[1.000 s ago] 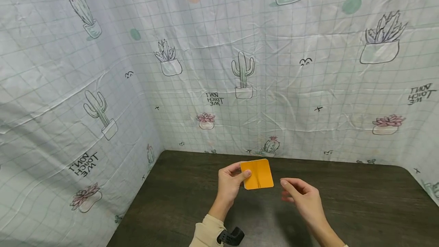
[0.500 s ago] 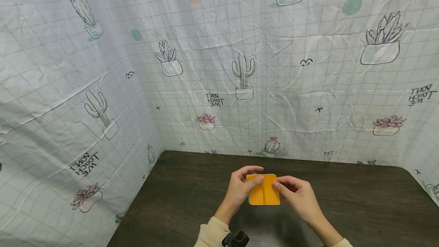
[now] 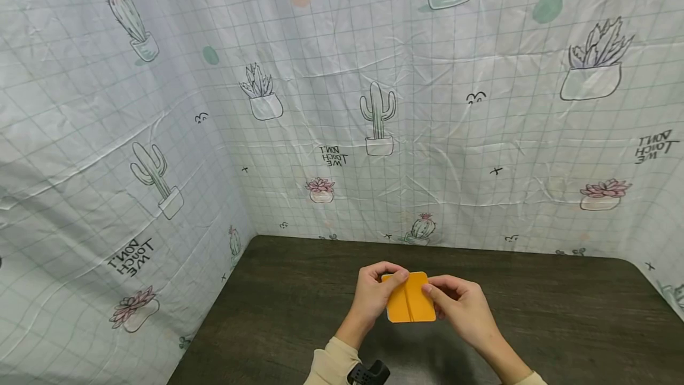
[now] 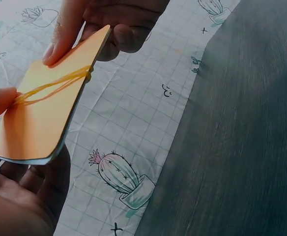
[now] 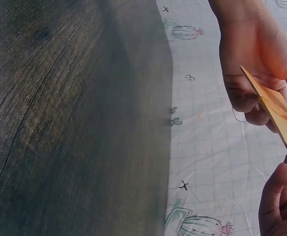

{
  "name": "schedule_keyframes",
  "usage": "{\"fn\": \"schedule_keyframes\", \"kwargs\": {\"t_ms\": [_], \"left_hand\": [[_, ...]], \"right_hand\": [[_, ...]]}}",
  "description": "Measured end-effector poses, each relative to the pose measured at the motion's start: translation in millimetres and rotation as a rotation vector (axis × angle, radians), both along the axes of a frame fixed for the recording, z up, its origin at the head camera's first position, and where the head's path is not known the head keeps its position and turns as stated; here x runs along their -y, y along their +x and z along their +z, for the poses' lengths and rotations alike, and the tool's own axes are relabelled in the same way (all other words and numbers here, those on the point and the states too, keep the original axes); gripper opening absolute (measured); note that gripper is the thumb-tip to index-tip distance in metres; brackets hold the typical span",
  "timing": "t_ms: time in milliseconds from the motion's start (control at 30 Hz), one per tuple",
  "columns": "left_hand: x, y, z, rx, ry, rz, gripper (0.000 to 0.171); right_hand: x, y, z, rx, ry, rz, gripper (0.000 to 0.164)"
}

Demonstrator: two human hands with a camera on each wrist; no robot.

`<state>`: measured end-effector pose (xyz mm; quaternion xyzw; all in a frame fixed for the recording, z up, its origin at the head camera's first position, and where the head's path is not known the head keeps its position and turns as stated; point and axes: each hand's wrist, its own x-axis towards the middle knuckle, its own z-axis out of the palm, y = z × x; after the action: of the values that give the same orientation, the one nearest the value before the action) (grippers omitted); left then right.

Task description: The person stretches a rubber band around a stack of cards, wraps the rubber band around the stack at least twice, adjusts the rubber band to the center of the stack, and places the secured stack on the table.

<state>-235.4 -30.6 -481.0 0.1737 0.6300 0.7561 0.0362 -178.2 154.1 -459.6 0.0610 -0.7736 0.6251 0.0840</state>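
Note:
A thin orange square pad [image 3: 420, 305], pale along its lower edge, is held up between both hands above the table. A yellow rubber band [image 4: 60, 84] runs round its middle, plainest in the left wrist view. My left hand [image 3: 372, 293] grips the pad from the left, its thumb on the front at the band's upper end. On the other side my right hand [image 3: 464, 305] pinches the right edge, thumb in front. Most fingers of both hands are behind the pad, partly hidden in the head view.
Below the hands is a dark wooden table [image 3: 288, 308]. A white cactus-print cloth [image 3: 299, 135] hangs behind it and along the left and right sides. A black strap [image 3: 369, 372] circles the left wrist over a beige sleeve [image 3: 335, 361].
My right hand has moved left from apart to pinching the pad's right edge. The pad came slightly right and down with my left hand, whose thumb shifted to the band.

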Motion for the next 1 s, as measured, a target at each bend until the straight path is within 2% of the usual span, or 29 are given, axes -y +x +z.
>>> {"fn": "schedule_keyframes", "kwargs": {"t_ms": [100, 233, 467, 633, 1000], "left_hand": [[1, -0.1, -3.2, 0.034, -0.009, -0.028, 0.025], [5, 1.5, -9.3, 0.095, -0.032, -0.097, 0.030], [9, 7.2, -16.9, 0.148, -0.037, -0.209, 0.027], [6, 8.5, -19.2, 0.163, -0.019, -0.226, 0.024], [-2, 12.7, -18.0, 0.181, -0.019, -0.216, 0.022]], "right_hand": [[-1, -0.1, -0.3, 0.002, -0.018, -0.019, 0.018], [-5, -1.6, 0.7, -0.008, -0.039, -0.088, 0.021], [-11, -5.4, 1.2, 0.007, -0.070, -0.188, 0.025], [-10, -6.2, -1.0, 0.030, -0.078, -0.210, 0.026], [-5, -7.0, -4.0, 0.031, -0.072, -0.229, 0.027]]}}
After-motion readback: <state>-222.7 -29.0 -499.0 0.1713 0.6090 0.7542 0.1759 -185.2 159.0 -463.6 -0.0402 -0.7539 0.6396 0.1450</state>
